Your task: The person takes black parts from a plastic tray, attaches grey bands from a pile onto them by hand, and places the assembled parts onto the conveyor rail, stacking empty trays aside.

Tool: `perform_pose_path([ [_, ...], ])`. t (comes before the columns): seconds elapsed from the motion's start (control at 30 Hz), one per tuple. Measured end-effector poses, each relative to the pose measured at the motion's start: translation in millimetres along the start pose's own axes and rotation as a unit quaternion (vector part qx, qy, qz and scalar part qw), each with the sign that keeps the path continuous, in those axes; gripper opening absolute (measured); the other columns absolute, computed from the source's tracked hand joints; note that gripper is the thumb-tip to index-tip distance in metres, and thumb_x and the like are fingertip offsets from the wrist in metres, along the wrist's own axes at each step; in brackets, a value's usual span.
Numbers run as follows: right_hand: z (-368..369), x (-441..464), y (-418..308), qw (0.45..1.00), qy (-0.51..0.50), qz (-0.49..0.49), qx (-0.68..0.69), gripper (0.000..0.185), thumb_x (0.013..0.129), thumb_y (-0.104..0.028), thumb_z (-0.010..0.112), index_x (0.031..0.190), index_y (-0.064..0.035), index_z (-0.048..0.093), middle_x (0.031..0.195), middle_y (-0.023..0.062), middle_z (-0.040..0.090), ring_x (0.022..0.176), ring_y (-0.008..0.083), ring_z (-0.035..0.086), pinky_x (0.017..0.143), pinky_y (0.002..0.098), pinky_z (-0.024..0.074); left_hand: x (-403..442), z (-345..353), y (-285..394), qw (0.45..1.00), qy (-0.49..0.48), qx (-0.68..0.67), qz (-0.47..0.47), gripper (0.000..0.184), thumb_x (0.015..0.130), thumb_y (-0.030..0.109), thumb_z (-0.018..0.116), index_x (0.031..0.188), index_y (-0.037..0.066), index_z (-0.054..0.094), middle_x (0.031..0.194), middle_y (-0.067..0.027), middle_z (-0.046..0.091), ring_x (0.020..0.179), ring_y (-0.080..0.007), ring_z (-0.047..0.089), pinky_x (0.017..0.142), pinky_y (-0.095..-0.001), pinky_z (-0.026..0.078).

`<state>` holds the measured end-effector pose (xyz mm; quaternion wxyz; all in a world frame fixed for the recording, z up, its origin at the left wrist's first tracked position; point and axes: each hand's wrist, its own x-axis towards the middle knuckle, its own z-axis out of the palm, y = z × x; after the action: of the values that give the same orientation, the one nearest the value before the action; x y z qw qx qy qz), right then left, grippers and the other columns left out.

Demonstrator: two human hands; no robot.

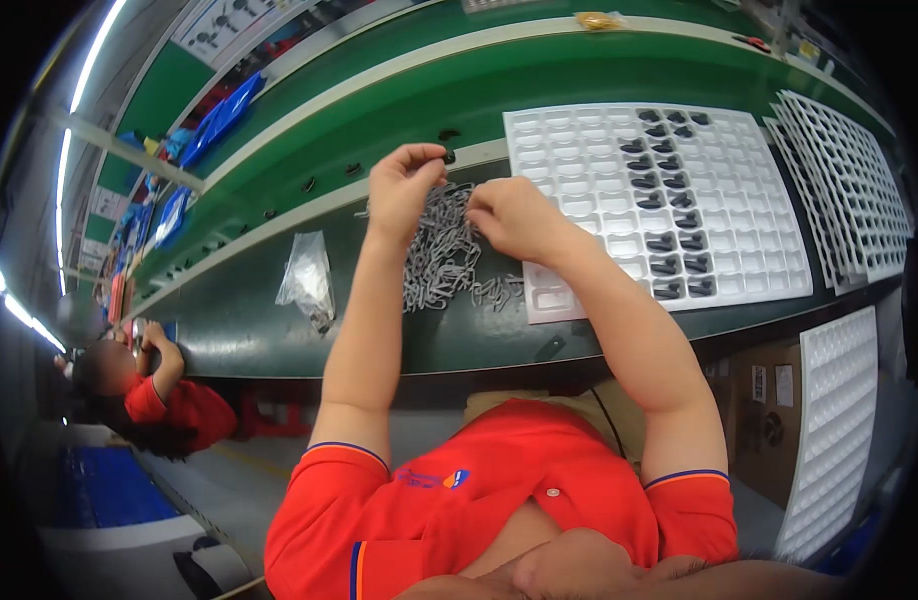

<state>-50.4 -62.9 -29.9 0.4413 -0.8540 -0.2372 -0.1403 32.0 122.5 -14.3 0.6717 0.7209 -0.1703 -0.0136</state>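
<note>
My left hand [407, 190] is raised over the far side of the bench, thumb and forefinger pinched on a small black part [450, 157]. Below and beside it lies a heap of grey hook-shaped pieces [439, 255]. My right hand [519, 218] is at the right edge of this heap, fingers curled together. Whatever its fingertips may hold is hidden. Right of the heap, a white compartment tray [589, 210] holds two uneven columns of black parts [660, 243]; my right forearm crosses its lower left corner.
Several black parts [309, 184] lie along the green strip [379, 120] behind the bench. A clear plastic bag [307, 275] lies to the left. More white trays [849, 185] lean at the right. A co-worker [169, 400] sits at the far left.
</note>
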Motion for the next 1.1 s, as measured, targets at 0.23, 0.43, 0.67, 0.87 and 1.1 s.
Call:
perform_pose_path([
  [0.23,3,6,4,0.96,0.125,0.124,0.22,0.007,0.088,-0.005,0.067,0.093,-0.0007,0.07,0.082,0.0067,0.07,0.073,0.0133,0.065,0.067,0.0282,0.0523,-26,17,-3,0.994,-0.007,-0.105,-0.042,0.023,0.084,-0.002,0.069,0.108,-0.004,0.069,0.094,-0.0092,0.071,0.079,-0.0128,0.067,0.074,-0.0241,0.055],
  [0.43,3,9,13,0.934,0.161,0.174,0.266,0.005,0.087,-0.004,0.07,0.092,-0.0012,0.07,0.079,0.0011,0.068,0.07,0.0066,0.06,0.063,0.0229,0.0488,-33,19,0,0.985,-0.045,-0.148,-0.07,0.031,0.082,-0.004,0.072,0.112,-0.006,0.068,0.098,-0.0118,0.071,0.085,-0.014,0.068,0.078,-0.0248,0.055],
  [0.67,4,8,10,0.944,0.162,0.162,0.24,0.005,0.086,-0.004,0.071,0.088,-0.0006,0.069,0.077,0.0022,0.067,0.068,0.0067,0.058,0.062,0.0217,0.0474,-36,22,6,0.981,-0.069,-0.159,-0.08,0.033,0.08,-0.006,0.074,0.113,-0.006,0.068,0.096,-0.0104,0.071,0.086,-0.0131,0.068,0.081,-0.0241,0.055],
  [0.87,1,7,12,0.943,0.155,0.176,0.237,0.005,0.083,-0.003,0.072,0.083,0.0002,0.068,0.074,0.004,0.068,0.068,0.0081,0.06,0.062,0.0242,0.0481,-35,24,2,0.99,-0.056,-0.112,-0.064,0.026,0.084,-0.003,0.072,0.11,-0.006,0.07,0.095,-0.0108,0.072,0.084,-0.0133,0.069,0.08,-0.0241,0.056],
  [1.1,-6,7,14,0.957,0.123,0.167,0.203,0.007,0.084,-0.003,0.073,0.082,-0.0006,0.067,0.074,0.0039,0.067,0.066,0.0082,0.06,0.061,0.0236,0.0485,-37,24,5,0.992,-0.06,-0.099,-0.058,0.021,0.088,0.0,0.07,0.108,-0.005,0.071,0.094,-0.0111,0.073,0.082,-0.013,0.069,0.078,-0.0243,0.057],
])
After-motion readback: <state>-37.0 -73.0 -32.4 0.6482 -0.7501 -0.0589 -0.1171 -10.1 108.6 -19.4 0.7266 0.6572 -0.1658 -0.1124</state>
